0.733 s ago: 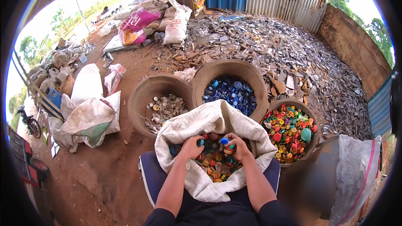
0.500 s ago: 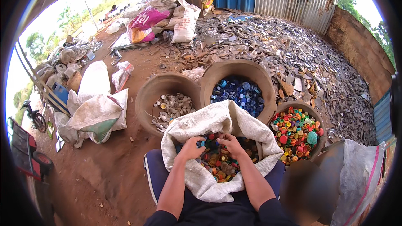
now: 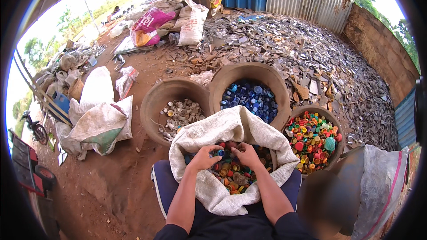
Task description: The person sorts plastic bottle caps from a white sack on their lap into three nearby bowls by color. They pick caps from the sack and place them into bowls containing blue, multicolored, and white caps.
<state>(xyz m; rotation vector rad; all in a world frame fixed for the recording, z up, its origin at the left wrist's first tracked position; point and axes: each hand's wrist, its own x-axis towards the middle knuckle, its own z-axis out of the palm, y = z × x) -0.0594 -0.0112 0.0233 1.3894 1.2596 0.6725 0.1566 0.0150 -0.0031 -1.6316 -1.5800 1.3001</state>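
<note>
A white woven sack (image 3: 189, 144) stands with its mouth rolled back between my knees. Mixed bottle caps (image 3: 231, 175) in orange, yellow, green, red and brown fill it. Inside the opening, my left hand (image 3: 203, 158) pinches a blue bottle cap (image 3: 219, 153) between thumb and fingers. Close by on the right, my right hand (image 3: 246, 155) reaches into the far part of the pile with its fingers bent together. Whatever those fingertips grip is too small and shadowed to name.
Beyond the sack stand a basin of whitish caps (image 3: 151, 100), a basin of blue caps (image 3: 218, 82) and, at the right, a basin of red, yellow and green caps (image 3: 339, 140). Plastic scrap (image 3: 347, 71) covers the ground behind. Filled sacks (image 3: 100, 124) lie at left.
My left hand has shifted slightly, its fingers extending a little farther with the blue cap. My right hand stays nearly in place. The whole view has moved slightly.
</note>
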